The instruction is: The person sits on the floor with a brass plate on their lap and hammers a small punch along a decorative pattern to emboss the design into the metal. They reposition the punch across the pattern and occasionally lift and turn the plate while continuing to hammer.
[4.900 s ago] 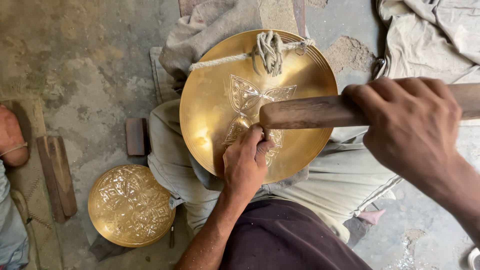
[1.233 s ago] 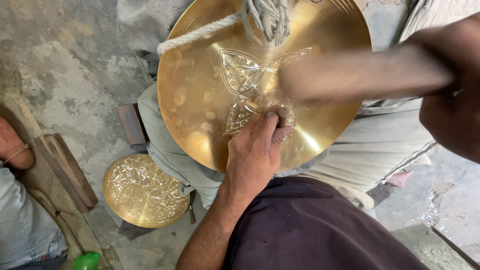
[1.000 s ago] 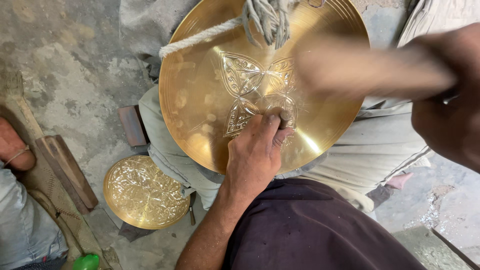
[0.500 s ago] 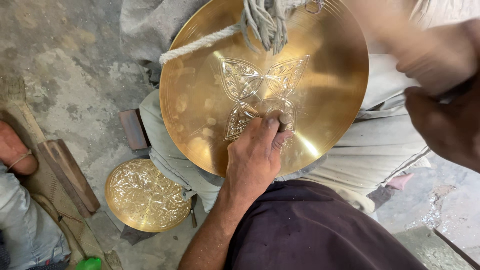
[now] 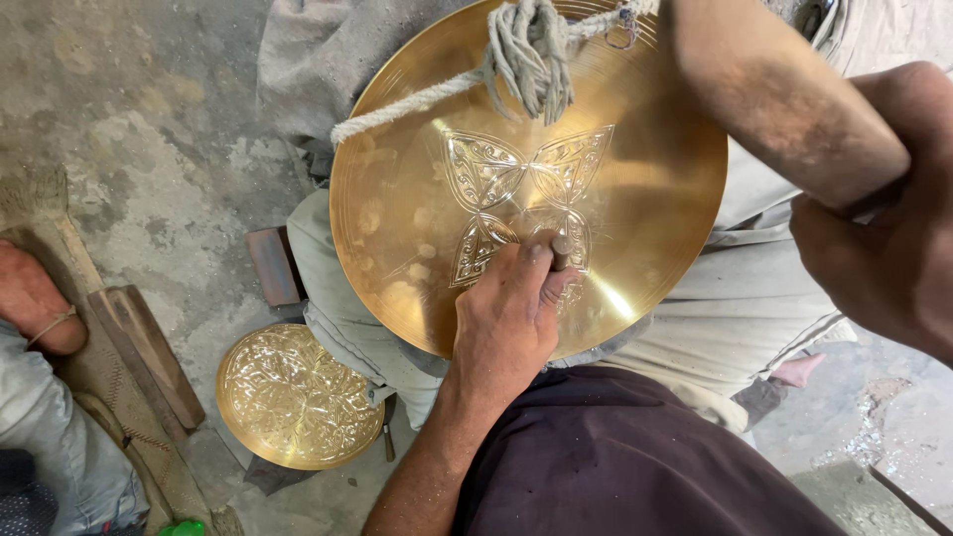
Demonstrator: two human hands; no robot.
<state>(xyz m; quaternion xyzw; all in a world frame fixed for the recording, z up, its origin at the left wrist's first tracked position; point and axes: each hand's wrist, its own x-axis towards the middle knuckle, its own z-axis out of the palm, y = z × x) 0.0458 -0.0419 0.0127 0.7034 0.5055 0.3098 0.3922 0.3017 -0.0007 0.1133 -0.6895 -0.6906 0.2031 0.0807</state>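
Two brass plates in sight, and the big round one (image 5: 397, 238) is resting across the person's lap, tied near its top edge with a frayed rope (image 5: 526, 60). Its surface is smooth and shiny, with a four-winged butterfly-like motif (image 5: 521, 203) chased into the middle; the rest of the plate around the motif is bare, so I'd guess the engraving is only partly done. Left hand (image 5: 511, 318) is curled tight around a small metal punch (image 5: 561, 248), tip pressed onto the lower part of the motif. Right hand (image 5: 884, 248), off the plate's right edge, is wrapped in a fist around a thick wooden handle (image 5: 774, 99), which is blurred, and I can't see the striking end at all.

Below-left of the big plate, on the rough concrete floor (image 5: 149, 149), sits a smaller brass dish (image 5: 298, 397) covered edge to edge in dense floral relief, looks finished to me. Someone else's bare foot (image 5: 35, 303) and a wooden block (image 5: 149, 352) are further left.
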